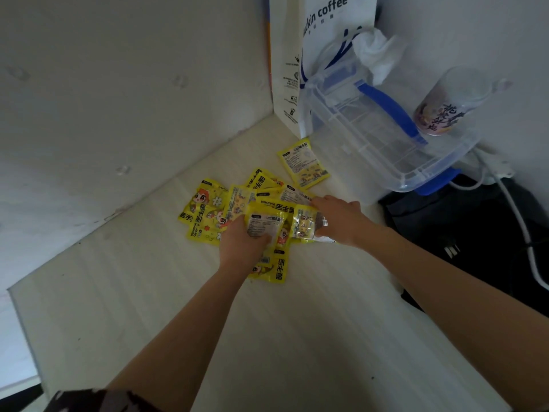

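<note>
Several yellow hand-warmer packets [208,209] lie in a loose heap on the pale wooden tabletop [148,292]. My left hand [240,248] grips one packet [263,223] from below, its white label side up. My right hand [335,217] rests on the heap's right side, fingers curled round another packet [306,224] whose silver edge shows under the palm. One packet [303,163] lies apart, closer to the back corner. Another packet [271,269] lies under my left wrist.
A clear plastic box with blue latches [386,135] stands at the back right with a printed cup [445,105] on its lid. A white coffee paper bag [300,55] leans in the corner. Padded walls close the left and back. White cables [520,227] cross a dark surface at right.
</note>
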The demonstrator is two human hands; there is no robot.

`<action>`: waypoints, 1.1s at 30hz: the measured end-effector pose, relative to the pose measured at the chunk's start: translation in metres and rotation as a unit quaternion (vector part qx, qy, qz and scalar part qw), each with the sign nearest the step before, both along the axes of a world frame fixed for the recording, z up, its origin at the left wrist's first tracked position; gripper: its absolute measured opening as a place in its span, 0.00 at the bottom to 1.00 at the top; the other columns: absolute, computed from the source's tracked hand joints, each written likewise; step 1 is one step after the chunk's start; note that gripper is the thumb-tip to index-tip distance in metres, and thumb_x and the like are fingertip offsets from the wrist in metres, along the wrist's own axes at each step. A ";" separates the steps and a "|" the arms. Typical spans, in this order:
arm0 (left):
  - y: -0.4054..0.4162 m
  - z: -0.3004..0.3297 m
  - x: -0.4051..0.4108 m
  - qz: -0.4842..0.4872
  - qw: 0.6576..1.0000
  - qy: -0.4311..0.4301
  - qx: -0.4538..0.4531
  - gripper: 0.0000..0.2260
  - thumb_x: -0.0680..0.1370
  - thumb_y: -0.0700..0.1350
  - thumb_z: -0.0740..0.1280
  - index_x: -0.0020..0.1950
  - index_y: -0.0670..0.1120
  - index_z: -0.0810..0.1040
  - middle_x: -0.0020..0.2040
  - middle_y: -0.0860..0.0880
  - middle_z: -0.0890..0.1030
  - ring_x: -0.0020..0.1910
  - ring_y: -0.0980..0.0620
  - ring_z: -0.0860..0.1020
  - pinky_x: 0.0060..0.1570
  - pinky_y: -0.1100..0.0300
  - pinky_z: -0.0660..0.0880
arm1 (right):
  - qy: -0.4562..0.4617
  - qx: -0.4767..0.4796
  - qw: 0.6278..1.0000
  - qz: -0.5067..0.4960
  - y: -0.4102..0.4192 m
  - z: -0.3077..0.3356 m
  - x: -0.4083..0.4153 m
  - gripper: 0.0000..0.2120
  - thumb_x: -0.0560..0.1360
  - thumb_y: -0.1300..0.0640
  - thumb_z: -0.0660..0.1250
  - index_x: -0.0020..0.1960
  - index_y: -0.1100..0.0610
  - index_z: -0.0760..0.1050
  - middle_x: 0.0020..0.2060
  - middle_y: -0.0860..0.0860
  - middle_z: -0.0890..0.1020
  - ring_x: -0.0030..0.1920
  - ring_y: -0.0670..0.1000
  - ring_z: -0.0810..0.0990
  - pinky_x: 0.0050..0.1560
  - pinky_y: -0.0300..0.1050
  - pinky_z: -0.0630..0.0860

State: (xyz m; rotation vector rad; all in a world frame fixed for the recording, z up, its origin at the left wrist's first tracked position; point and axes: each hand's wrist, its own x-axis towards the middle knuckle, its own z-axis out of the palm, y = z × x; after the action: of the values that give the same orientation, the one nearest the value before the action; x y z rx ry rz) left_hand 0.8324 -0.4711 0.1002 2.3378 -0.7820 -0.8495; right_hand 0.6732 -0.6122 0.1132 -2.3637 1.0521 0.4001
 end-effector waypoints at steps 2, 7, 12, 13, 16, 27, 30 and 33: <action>0.005 0.002 -0.002 0.004 1.000 -0.001 -0.009 0.13 0.70 0.46 0.74 0.52 0.47 0.78 0.46 0.52 0.80 0.44 0.51 0.78 0.41 0.58 0.75 | -0.010 0.005 1.000 -0.006 0.004 0.001 -0.006 0.23 0.72 0.52 0.70 0.64 0.53 0.67 0.54 0.53 0.73 0.57 0.55 0.74 0.53 0.50 0.62; 0.020 0.011 -0.010 0.060 0.996 0.036 -0.047 0.14 0.69 0.45 0.75 0.52 0.48 0.78 0.45 0.52 0.82 0.44 0.51 0.81 0.42 0.57 0.78 | -0.067 0.059 0.993 -0.082 0.020 -0.001 -0.023 0.20 0.72 0.54 0.70 0.61 0.54 0.68 0.52 0.52 0.75 0.56 0.55 0.74 0.53 0.50 0.65; 0.045 0.020 -0.019 0.120 0.987 0.084 -0.073 0.15 0.66 0.45 0.76 0.50 0.50 0.78 0.44 0.51 0.83 0.43 0.49 0.82 0.45 0.47 0.81 | -0.107 0.093 0.977 -0.162 0.049 0.001 -0.042 0.20 0.71 0.51 0.72 0.58 0.53 0.68 0.48 0.50 0.75 0.54 0.57 0.75 0.59 0.57 0.70; 0.051 0.021 -0.021 0.130 0.985 0.088 -0.077 0.15 0.65 0.46 0.76 0.50 0.50 0.79 0.44 0.51 0.83 0.43 0.50 0.82 0.45 0.47 0.81 | -0.116 0.099 0.972 -0.181 0.056 0.002 -0.045 0.20 0.70 0.50 0.72 0.56 0.51 0.67 0.49 0.51 0.76 0.53 0.57 0.75 0.59 0.58 0.71; 0.072 0.027 -0.029 0.159 0.978 0.103 -0.087 0.15 0.66 0.47 0.77 0.51 0.50 0.78 0.44 0.51 0.83 0.43 0.50 0.82 0.44 0.48 0.82 | -0.127 0.116 0.960 -0.221 0.079 0.005 -0.057 0.17 0.71 0.51 0.72 0.53 0.50 0.66 0.47 0.51 0.76 0.51 0.57 0.76 0.56 0.54 0.73; 0.142 0.041 -0.067 0.200 0.958 0.156 -0.132 0.20 0.68 0.40 0.76 0.54 0.47 0.72 0.45 0.49 0.80 0.42 0.50 0.81 0.32 0.59 0.76 | -0.248 0.147 0.868 -0.404 0.181 0.007 -0.101 0.12 0.70 0.57 0.74 0.50 0.56 0.74 0.46 0.50 0.82 0.48 0.52 0.81 0.47 0.48 0.77; 0.165 0.040 -0.076 0.175 0.960 0.180 -0.121 0.15 0.68 0.40 0.76 0.52 0.47 0.76 0.43 0.51 0.82 0.39 0.55 0.81 0.31 0.62 0.75 | -0.261 0.161 0.843 -0.442 0.214 0.001 -0.111 0.14 0.70 0.58 0.75 0.52 0.55 0.75 0.49 0.51 0.82 0.50 0.53 0.81 0.55 0.55 0.78; 0.190 0.037 -0.081 0.132 0.964 0.201 -0.114 0.09 0.70 0.39 0.75 0.47 0.47 0.79 0.41 0.50 0.83 0.35 0.56 0.81 0.29 0.63 0.75 | -0.270 0.154 0.827 -0.469 0.248 0.002 -0.117 0.13 0.70 0.58 0.74 0.51 0.55 0.75 0.48 0.51 0.82 0.51 0.54 0.81 0.54 0.52 0.78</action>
State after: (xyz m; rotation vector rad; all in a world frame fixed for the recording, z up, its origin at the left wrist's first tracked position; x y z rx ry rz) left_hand 0.7519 -0.2806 0.1374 1.9236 -0.3649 -1.0095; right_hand 0.5562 -0.3646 0.1152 -1.2905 1.5276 -0.4199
